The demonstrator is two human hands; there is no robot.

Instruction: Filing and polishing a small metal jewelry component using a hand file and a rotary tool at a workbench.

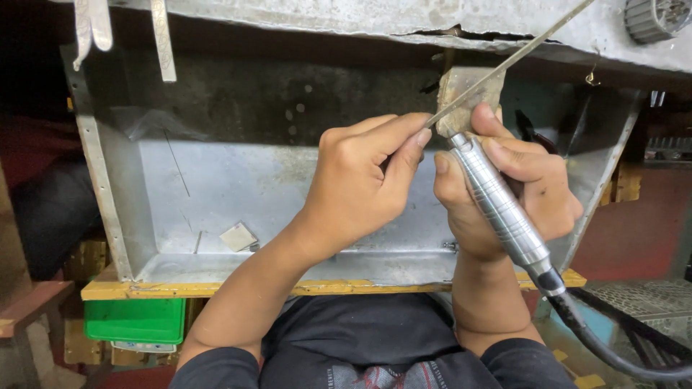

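Observation:
My right hand (pixel 530 194) grips a ribbed silver rotary handpiece (pixel 497 205) whose black flexible hose (pixel 613 342) runs off to the lower right. The tool's tip is hidden behind a worn wooden peg (pixel 468 90) fixed under the bench edge. My left hand (pixel 364 184) pinches one end of a thin, long metal strip (pixel 504 66) against that peg; the strip slants up to the top right. Both hands hover over a sheet-metal tray (pixel 216 194).
A small pale square piece (pixel 238 236) lies in the tray. The tray sits on a yellow wooden ledge (pixel 144 289), with a green bin (pixel 135 320) below left. Metal strips (pixel 162 39) hang at the top left. Black pliers handles (pixel 530 130) show behind my right hand.

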